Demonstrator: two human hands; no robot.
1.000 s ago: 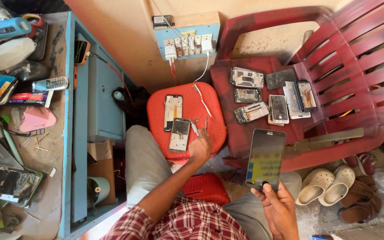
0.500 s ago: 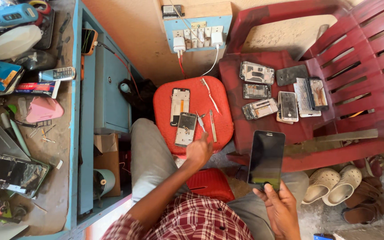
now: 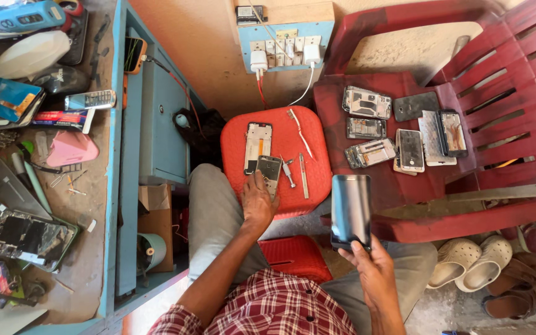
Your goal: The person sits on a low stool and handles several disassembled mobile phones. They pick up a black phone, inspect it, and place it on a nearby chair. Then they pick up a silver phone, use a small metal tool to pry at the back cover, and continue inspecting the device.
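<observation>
Two bare hands are at work over a red plastic stool (image 3: 305, 133). The left hand (image 3: 257, 201) rests at the stool's 7 o'clock edge, its fingers closed around the lower end of a small opened phone body (image 3: 270, 170) lying on the seat. Just beside that, at its 11 o'clock, lies a white phone frame (image 3: 258, 141), and at its 3 o'clock lie a small screwdriver (image 3: 288, 172) and tweezers (image 3: 303, 175), close together but apart from the hand. The right hand (image 3: 373, 270) holds a dark phone screen panel (image 3: 350, 211) upright by its bottom edge, thumb on the glass, off the stool at its 4 o'clock. At 2 o'clock from the stool, a red plastic chair (image 3: 504, 124) carries several dismantled phones (image 3: 367, 102). A blue workbench (image 3: 122, 155) stands at 9 o'clock.
</observation>
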